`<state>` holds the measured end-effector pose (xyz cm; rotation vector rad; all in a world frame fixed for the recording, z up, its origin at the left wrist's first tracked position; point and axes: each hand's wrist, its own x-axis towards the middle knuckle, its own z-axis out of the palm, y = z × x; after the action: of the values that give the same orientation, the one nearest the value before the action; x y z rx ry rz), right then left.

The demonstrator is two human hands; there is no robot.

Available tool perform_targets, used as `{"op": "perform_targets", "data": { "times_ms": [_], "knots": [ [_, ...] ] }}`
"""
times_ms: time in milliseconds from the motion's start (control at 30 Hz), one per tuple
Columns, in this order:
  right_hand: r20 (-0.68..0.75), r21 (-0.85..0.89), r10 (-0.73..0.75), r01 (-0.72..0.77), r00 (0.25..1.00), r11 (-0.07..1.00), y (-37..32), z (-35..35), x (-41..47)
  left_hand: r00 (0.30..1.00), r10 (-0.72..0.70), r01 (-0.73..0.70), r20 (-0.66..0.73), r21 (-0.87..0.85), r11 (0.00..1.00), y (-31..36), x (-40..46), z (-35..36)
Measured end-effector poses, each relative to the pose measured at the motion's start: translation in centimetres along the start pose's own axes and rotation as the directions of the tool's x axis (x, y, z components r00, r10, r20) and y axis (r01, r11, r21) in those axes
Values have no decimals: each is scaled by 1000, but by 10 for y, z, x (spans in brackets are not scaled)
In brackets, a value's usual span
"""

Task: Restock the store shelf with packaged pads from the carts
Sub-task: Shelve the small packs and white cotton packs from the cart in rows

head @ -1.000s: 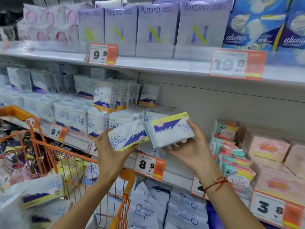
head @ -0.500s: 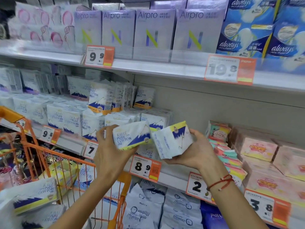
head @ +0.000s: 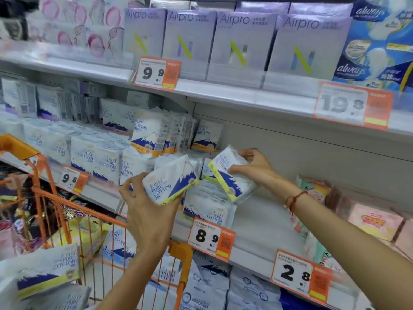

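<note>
Hands (head: pixel 149 211) (head: pixel 254 168) each gripping a pad pack (head: pixel 171 181) (head: pixel 230 175), shelf (head: pixel 257 220) ahead

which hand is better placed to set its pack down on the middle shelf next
Right. The right hand holds its white, blue and yellow pad pack tilted directly over the bare white shelf gap. The left hand grips its white Pure Cotton pack lower, out in front over the orange wire cart.

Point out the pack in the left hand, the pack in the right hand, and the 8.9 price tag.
Left-hand pack (head: pixel 170 184): head view, printed front.
Right-hand pack (head: pixel 230 175): head view, front face.
8.9 price tag (head: pixel 206 237): head view, white part.
</note>
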<state>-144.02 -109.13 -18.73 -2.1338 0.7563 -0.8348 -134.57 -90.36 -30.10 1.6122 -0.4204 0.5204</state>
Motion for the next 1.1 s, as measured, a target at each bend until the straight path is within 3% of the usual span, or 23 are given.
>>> {"op": "perform_targets", "data": {
  "times_ms": [100,267,367,467,733,967,1033,1100],
  "knots": [
    [116,-206,-195,216,974,955,-7,8,21,1000,26,-26,10,12,1000,0,1,0],
    [289,-445,-275,383,917,809,3,30,40,999,26,-26,19,13,1000,-1,1,1],
    [335,-532,-288,433,897,728,10,35,42,999,19,-19,28,10,1000,-1,0,2],
    [371,-650,-204,410,906,640,15,26,44,999,11,-12,43,21,1000,-1,1,3],
    [293,-466,-327,433,899,772,33,11,36,995,40,-40,94,0,999,-3,3,7],
    [261,-542,-309,404,914,737,39,19,22,984,98,-87,146,-80,993,-2,2,8],
    [75,-326,-339,344,938,881,24,22,3,978,119,-103,169,-101,990,-1,2,8],
    [-94,47,-249,254,964,966,7,26,-22,970,146,-119,196,-142,983,0,3,10]
  ]
}}
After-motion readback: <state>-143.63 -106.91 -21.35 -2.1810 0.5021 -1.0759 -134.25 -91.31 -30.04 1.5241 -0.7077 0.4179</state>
